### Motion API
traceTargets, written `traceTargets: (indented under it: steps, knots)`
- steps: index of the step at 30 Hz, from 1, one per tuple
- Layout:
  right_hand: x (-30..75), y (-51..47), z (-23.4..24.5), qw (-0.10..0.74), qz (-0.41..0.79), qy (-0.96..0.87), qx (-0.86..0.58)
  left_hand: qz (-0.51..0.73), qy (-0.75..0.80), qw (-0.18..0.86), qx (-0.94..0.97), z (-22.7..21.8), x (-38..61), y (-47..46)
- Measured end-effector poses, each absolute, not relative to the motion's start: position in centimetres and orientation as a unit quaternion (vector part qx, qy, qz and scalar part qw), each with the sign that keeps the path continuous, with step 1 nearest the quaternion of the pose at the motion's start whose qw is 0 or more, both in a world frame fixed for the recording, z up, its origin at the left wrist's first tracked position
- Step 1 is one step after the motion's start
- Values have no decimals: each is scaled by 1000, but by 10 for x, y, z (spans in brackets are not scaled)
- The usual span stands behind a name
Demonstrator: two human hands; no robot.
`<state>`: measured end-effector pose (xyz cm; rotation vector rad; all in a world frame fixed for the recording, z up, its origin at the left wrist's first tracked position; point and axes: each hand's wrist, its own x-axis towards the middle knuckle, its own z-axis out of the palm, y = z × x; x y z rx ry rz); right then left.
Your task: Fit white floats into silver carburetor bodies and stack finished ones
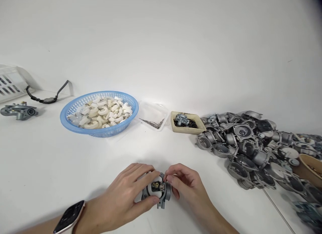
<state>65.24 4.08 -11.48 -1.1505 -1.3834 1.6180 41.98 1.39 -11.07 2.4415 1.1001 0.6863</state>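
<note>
Low in the middle of the white table, both my hands meet on one small grey metal carburetor body (158,190). My left hand (125,193), with a smartwatch (69,216) on its wrist, wraps round the part's left side with thumb and fingers. My right hand (184,187) is closed in a pinch at the part's upper right edge, its fingertips pressed together on something too small to make out. A white piece shows on the top of the part.
A blue basket (75,109) of white plastic pieces stands at the back left. A clear tray of thin pins (154,122) and a beige tray (187,128) of small parts sit beside it. A heap of grey metal housings (251,146) fills the right side. A wristwatch (46,99) and a lone casting (18,110) lie far left.
</note>
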Motion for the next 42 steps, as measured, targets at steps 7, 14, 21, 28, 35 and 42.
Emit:
traceTargets:
  steps: [7,14,21,28,35,42]
  knots:
    - [653,39,-121,367,628,-522,-445,242,384,182,872,-109,420,15]
    - [648,31,-113,363,579,-549,-481,248,368,175,879,-107,419,16]
    - [653,33,-115,375,534,-569,-500,253,363,158,883,-110,418,17]
    - [650,36,-109,347,571,-563,-487,253,360,169,882,-111,418,18]
    - [650,35,-112,357,584,-579,-443,259,361,186,876,-112,418,18]
    - [654,35,-109,320,591,-593,-443,265,361,195,873,-114,419,17]
